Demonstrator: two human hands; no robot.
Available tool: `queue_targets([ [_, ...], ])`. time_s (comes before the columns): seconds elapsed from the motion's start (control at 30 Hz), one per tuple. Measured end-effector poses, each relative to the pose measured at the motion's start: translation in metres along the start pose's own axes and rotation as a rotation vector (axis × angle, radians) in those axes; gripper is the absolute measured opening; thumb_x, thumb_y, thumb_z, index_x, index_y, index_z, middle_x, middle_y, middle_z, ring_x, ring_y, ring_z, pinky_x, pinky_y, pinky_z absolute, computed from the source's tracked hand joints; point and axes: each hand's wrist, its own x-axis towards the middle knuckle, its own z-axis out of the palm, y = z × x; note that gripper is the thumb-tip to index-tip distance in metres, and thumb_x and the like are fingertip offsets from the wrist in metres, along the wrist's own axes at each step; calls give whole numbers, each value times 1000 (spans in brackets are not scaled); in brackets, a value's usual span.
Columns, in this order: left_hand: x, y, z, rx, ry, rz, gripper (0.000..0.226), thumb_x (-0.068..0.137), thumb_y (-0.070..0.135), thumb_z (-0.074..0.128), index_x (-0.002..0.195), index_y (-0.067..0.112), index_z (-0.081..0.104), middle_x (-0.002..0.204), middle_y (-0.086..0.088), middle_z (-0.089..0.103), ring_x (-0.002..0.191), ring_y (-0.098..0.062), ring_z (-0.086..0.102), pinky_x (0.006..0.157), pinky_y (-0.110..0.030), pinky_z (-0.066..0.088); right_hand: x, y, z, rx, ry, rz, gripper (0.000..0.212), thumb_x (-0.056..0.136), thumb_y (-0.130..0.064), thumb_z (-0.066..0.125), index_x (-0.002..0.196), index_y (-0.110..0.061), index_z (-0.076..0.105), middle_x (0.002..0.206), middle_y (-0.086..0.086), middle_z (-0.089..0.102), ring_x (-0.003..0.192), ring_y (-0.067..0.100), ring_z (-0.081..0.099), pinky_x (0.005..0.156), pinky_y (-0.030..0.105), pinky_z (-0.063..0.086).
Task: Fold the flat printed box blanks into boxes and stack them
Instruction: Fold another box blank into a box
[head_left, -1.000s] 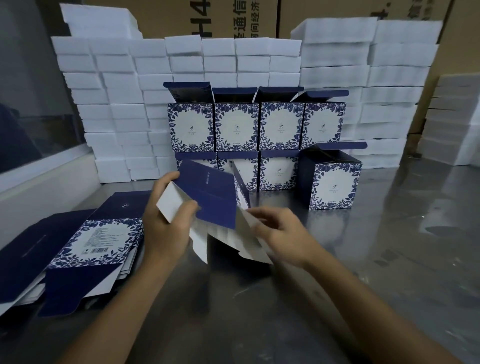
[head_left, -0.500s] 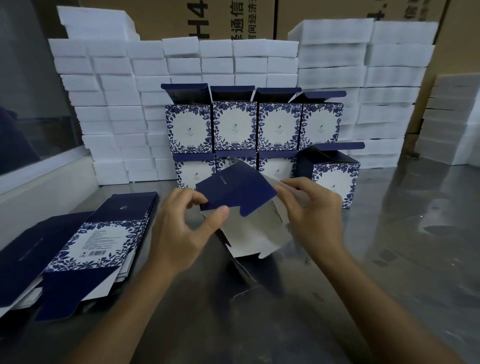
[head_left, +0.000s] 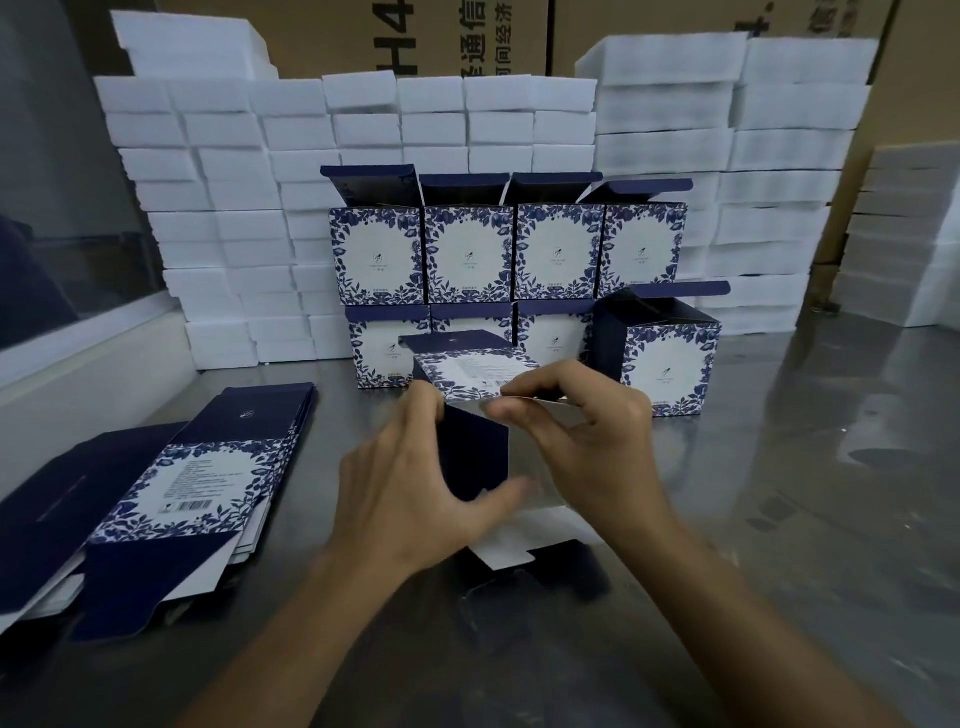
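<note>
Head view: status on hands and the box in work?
Left hand and right hand both grip the half-folded box, flaps open. Folded boxes stacked behind, flat blanks left. Nothing in the way.

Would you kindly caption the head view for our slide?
Both hands, left hand and right hand, fold a printed box blank before stacked boxes.

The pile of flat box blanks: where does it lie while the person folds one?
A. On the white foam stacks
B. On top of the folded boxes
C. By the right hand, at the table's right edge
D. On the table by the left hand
D: the pile of flat blanks lies on the metal table on the left hand's side, while both hands hold the half-folded box.
</note>
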Motion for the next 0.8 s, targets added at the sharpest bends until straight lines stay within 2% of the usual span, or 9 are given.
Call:
queue_targets([
  [0.13,1,0,1,47,107,88,19,75,32,45,78,14,44,58,6,40,47,-28,43,45,-29,34,0,3,0,30,23,35,20,84,-23,78,82,-4,73,77,-2,72,74,7,66,70,20,52],
  [0.23,5,-6,1,-29,221,55,7,81,10,46,75,7,44,52,-1,36,42,-31,37,39,-34,32,0,11,-4,-12,96,55,14,86,-21,76,86,-8,72,81,-2,72,78,5,66,74,15,48],
  [0.33,9,-12,1,-177,312,-25,12,88,11,43,79,13,35,50,0,35,40,-24,34,39,-35,28,-1,21,-8,-47,122,126,14,88,-20,76,96,-10,70,92,0,70,87,10,65,79,23,49],
  [0.43,11,-18,0,-270,397,-105,6,93,15,40,88,14,37,55,-10,48,46,-27,49,41,-43,38,-3,30,-11,-96,83,281,13,90,-28,74,98,-21,66,95,-4,67,88,3,61,77,20,48],
  [0.47,12,-20,-1,-308,420,-137,3,94,16,39,91,14,39,59,-6,50,49,-21,54,43,-40,41,-5,33,-11,-91,73,356,11,92,-30,72,93,-22,64,90,-8,67,83,3,61,72,21,48],
  [0.53,13,-22,0,-357,458,-192,3,94,17,40,95,14,41,66,8,52,58,-1,57,48,-14,40,-7,36,-12,-60,52,472,17,94,-31,67,86,-17,61,79,-6,67,74,10,61,64,32,51],
  [0.6,13,-26,3,-382,469,-226,4,94,18,42,96,14,41,71,16,52,63,8,55,49,-10,38,-8,36,-12,27,50,525,9,95,-26,66,90,-22,60,78,-1,69,71,14,65,58,36,54],
  [0.7,14,-34,6,-458,433,-290,12,90,30,52,90,19,47,70,15,57,62,0,57,50,-23,45,-5,31,-13,227,162,568,22,97,-17,65,99,-33,50,75,2,72,63,8,66,50,22,51],
  [0.8,16,-39,8,-587,268,-480,19,89,39,63,75,27,59,71,8,64,67,-17,64,60,-49,58,1,27,-17,300,269,584,20,97,-14,64,93,-27,50,67,17,68,58,13,62,47,21,48],
])
